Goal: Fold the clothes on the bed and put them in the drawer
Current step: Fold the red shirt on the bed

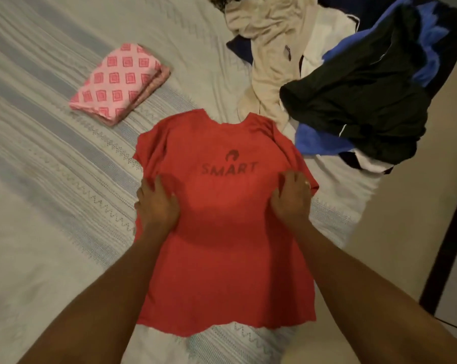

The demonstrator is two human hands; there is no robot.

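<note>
Red T-shirt [222, 245] on bed [51, 179], left hand [157, 203], right hand [291, 198] pressing it, fingers [293, 178] flat, folded pink cloth [119, 82] beyond, clothes heap [353, 88] touching its shoulder.

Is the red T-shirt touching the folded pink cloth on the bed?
Apart. The head view shows a strip of bedsheet between the red T-shirt and the folded pink cloth.

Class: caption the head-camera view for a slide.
Left hand and right hand press a red T-shirt flat on the bed, folded pink cloth and pile beyond.
</note>
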